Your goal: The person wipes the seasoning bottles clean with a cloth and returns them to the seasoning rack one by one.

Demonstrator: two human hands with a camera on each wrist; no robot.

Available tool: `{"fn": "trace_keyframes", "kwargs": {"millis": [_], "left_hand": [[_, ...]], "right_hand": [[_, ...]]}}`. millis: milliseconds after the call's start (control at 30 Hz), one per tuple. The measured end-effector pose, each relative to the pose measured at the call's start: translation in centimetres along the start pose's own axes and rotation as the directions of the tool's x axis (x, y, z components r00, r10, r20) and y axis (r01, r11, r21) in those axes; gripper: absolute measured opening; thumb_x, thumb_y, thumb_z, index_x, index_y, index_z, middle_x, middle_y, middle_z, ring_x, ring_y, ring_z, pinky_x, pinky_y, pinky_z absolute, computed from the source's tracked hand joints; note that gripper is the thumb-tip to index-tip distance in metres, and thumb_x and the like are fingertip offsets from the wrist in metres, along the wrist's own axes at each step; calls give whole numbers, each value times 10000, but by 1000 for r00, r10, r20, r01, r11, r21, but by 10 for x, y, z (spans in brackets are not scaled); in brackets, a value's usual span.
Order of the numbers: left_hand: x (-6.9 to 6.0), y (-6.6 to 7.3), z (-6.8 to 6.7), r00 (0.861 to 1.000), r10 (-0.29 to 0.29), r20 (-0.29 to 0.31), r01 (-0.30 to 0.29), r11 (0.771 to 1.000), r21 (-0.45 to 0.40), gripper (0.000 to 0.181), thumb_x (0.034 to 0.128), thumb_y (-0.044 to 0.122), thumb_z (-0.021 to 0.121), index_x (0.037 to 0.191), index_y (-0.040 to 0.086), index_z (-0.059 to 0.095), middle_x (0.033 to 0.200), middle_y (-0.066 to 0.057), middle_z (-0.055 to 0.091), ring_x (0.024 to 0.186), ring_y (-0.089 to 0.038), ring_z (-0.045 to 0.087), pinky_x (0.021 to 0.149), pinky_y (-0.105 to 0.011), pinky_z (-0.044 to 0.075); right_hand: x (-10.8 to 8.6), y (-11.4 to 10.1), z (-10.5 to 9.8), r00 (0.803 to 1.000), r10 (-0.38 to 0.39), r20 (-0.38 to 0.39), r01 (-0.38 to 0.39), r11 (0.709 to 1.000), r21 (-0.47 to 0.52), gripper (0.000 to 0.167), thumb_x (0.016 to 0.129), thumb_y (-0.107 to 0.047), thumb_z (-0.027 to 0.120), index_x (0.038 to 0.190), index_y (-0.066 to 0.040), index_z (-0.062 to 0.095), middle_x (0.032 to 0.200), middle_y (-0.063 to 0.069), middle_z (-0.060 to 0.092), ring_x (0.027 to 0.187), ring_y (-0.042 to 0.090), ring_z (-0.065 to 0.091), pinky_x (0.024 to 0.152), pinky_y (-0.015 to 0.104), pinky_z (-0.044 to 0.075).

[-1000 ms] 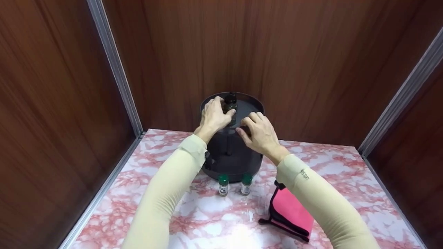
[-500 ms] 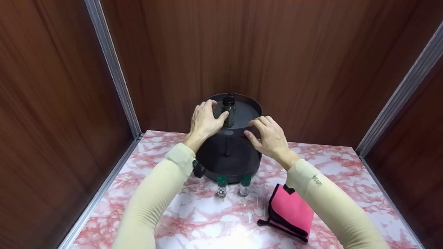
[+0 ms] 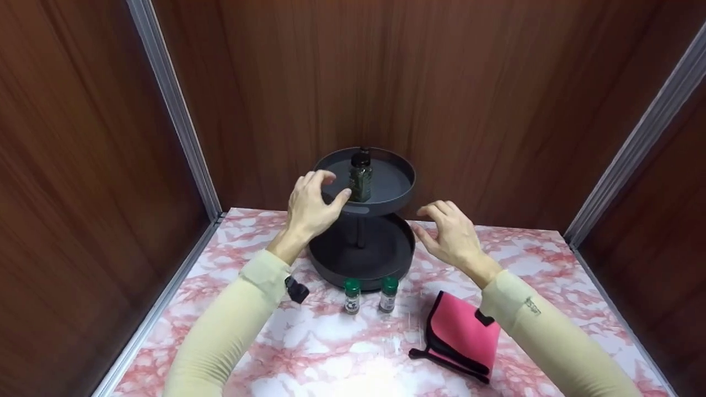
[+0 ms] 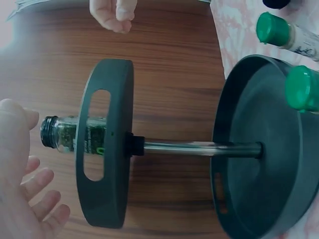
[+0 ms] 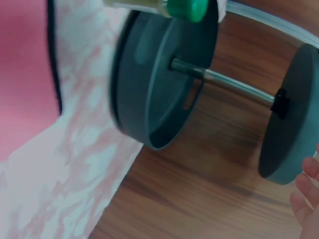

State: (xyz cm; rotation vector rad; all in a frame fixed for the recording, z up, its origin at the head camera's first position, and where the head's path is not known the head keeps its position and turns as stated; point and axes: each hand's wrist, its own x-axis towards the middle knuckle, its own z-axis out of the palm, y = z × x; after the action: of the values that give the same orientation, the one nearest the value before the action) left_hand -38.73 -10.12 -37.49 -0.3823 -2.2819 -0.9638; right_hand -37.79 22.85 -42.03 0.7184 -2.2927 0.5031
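Note:
A dark two-tier round stand (image 3: 386,209) stands at the back of the table, its tiers joined by a metal post (image 4: 189,148). On the upper tier a black-capped glass jar (image 3: 361,182) of green flakes stands upright; another dark cap shows just behind it. My left hand (image 3: 313,204) hovers at the tier's left front, apart from the jar, thumb and fingers spread, holding nothing. To the right of the stand, my right hand (image 3: 453,234) is in the air with loosely bent fingers and holds nothing. The lower tier (image 3: 380,256) has nothing visible on it.
Two small green-capped bottles, a left one (image 3: 352,298) and a right one (image 3: 388,296), stand in front of the stand. A folded pink piece with black edging (image 3: 463,333) lies at front right. Wood-grain panels (image 3: 287,82) enclose the marbled table (image 3: 320,353).
My left hand has let go of the jar and drawn back left and toward me. My right hand has moved away from the upper tier to the right. The jar stays standing there.

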Motion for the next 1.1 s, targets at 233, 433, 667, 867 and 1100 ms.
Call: {"fn": "trace_keyframes", "kwargs": {"millis": [233,433,667,867,1100], "left_hand": [[-25,-16,-1,993,116,-30,-115,993,35,376,965,380,822,1185,80,768,1163,-123,775,1122,-355,690,991,-494,572],[-47,-33,1,981,183,59,-187,978,89,387,969,398,813,1178,77,757,1140,-121,768,1081,-345,678,967,-479,574],[-71,-52,5,964,117,239,-146,983,107,498,989,463,798,1276,60,752,1283,-147,766,1267,-371,684,1119,-540,568],[-88,-63,10,948,49,313,-86,991,105,581,971,533,804,1329,79,748,1341,-128,758,1317,-372,669,1146,-561,557],[-112,-74,19,923,-14,385,-30,994,109,667,943,614,811,1351,92,736,1336,-112,735,1301,-360,678,1133,-564,564]], "right_hand": [[-26,13,-1,998,44,36,-44,999,7,296,975,-267,851,1194,-79,786,1154,133,793,1086,370,729,925,539,643],[-46,23,0,994,73,85,-73,997,-1,304,945,-225,866,1180,-65,759,1142,156,783,1061,383,748,919,570,654],[-68,34,0,987,91,131,-88,996,-30,305,913,-208,882,1142,-40,769,1116,149,792,991,384,755,799,572,649],[-91,44,-3,974,135,181,-126,990,-63,322,922,-237,883,1155,-40,781,1111,149,794,991,380,771,820,575,648],[-117,58,-7,946,193,262,-173,980,-100,318,944,-246,863,1170,-40,774,1107,149,780,980,359,754,839,571,632]]}}
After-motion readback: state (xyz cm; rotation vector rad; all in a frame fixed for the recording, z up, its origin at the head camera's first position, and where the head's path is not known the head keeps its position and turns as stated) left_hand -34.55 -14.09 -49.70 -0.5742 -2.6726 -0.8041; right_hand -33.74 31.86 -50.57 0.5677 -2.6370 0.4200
